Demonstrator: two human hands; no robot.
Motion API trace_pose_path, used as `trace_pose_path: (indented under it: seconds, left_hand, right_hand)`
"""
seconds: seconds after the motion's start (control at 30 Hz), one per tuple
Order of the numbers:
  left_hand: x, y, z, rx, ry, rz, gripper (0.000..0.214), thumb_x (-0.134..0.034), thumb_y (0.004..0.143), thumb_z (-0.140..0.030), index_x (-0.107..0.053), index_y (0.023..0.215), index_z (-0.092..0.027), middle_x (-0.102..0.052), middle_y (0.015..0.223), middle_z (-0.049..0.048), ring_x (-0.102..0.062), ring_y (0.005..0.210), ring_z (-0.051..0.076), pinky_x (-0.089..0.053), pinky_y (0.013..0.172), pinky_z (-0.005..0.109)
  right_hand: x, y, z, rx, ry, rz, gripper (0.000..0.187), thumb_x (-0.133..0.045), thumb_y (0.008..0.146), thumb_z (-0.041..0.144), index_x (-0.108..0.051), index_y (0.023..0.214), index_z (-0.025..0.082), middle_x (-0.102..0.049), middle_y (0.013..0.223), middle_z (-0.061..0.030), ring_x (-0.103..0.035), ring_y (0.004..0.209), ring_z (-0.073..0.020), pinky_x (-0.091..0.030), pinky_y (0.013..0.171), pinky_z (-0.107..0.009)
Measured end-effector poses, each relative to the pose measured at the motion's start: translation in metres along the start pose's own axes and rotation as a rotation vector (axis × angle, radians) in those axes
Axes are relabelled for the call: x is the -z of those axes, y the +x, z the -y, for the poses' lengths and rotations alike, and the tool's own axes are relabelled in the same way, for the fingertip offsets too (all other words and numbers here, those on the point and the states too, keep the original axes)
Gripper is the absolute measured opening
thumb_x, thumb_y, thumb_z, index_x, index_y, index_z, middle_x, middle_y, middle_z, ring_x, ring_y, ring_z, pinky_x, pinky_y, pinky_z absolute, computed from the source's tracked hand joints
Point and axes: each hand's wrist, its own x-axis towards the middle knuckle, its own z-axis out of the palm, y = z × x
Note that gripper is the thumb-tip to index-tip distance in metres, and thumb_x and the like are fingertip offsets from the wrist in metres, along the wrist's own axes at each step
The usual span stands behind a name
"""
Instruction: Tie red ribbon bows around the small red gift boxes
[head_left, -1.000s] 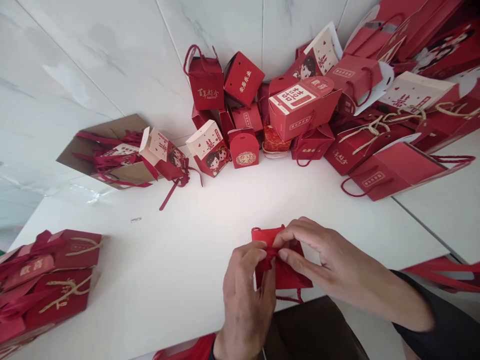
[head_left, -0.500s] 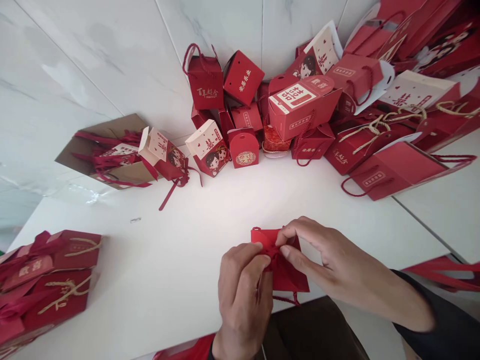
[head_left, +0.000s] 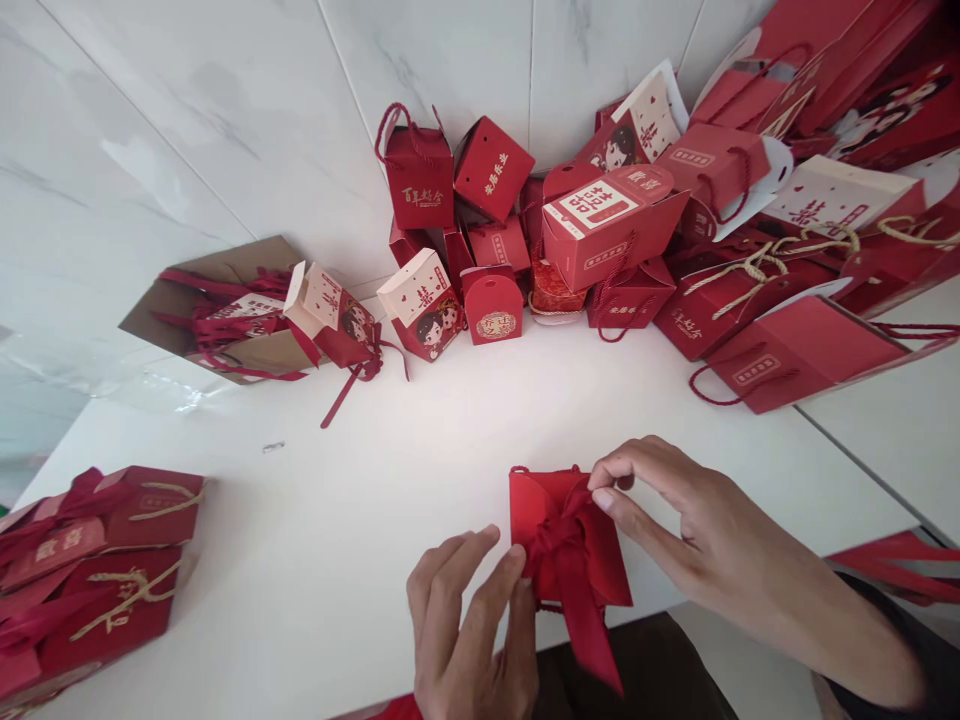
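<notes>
A small flat red gift bag (head_left: 592, 560) with a red ribbon bow (head_left: 559, 545) lies near the front edge of the white table (head_left: 360, 540). My left hand (head_left: 469, 630) pinches the left loop of the bow between thumb and fingers. My right hand (head_left: 690, 535) pinches the right loop at the bag's upper right. A long ribbon tail (head_left: 592, 640) hangs down toward me over the table edge.
Several red gift boxes and bags are piled along the marble wall at the back, among them a large red box (head_left: 607, 225). A brown cardboard box (head_left: 225, 310) with red ribbons lies at back left. More flat red bags (head_left: 90, 570) are stacked at front left.
My hands have drawn apart, pulling the ribbon into a bow. The left hand slid down and left, the right hand moved right. The bag now shows more fully.
</notes>
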Motion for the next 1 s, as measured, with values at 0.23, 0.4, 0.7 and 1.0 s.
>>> trace_pose_path:
  seconds: [0.23,0.4,0.7,1.0]
  left_hand:
    - [0.001,-0.009,-0.009,0.389,-0.212,0.099,0.015,-0.056,0.096,-0.009,-0.063,0.094,-0.022,-0.066,0.104,0.0059,-0.062,0.098,0.021,-0.051,0.08,0.035]
    - [0.001,-0.007,-0.013,0.643,-0.285,0.127,0.016,-0.054,0.1,-0.026,-0.062,0.086,-0.024,-0.067,0.098,0.0039,-0.064,0.09,0.019,-0.05,0.075,0.031]
    - [0.005,-0.002,-0.014,0.779,-0.375,0.118,0.019,-0.056,0.1,-0.035,-0.063,0.087,-0.023,-0.068,0.093,0.0033,-0.063,0.085,0.018,-0.049,0.073,0.029]
    - [0.002,0.002,-0.02,0.762,-0.371,0.097,0.019,-0.056,0.1,-0.039,-0.062,0.09,-0.024,-0.068,0.094,0.0046,-0.065,0.088,0.021,-0.052,0.076,0.032]
  right_hand:
    - [0.002,-0.005,-0.006,-0.077,-0.026,0.006,0.024,-0.044,0.104,0.046,-0.06,0.096,0.03,-0.071,0.096,-0.0014,-0.058,0.061,-0.0175,-0.04,0.045,-0.031]
    - [0.001,-0.008,-0.01,-0.128,-0.073,0.004,0.026,-0.043,0.104,0.05,-0.059,0.099,0.03,-0.072,0.099,-0.0009,-0.055,0.058,-0.0176,-0.041,0.048,-0.033]
    - [-0.001,-0.01,-0.016,-0.073,-0.087,-0.124,0.02,-0.048,0.103,0.046,-0.059,0.108,0.03,-0.07,0.109,-0.0041,-0.068,0.089,-0.0243,-0.051,0.057,-0.034]
    - [-0.02,-0.007,0.012,0.306,-0.063,-0.016,0.011,-0.056,0.102,0.028,-0.064,0.108,0.029,-0.066,0.108,-0.0066,-0.064,0.108,-0.0262,-0.056,0.092,-0.045]
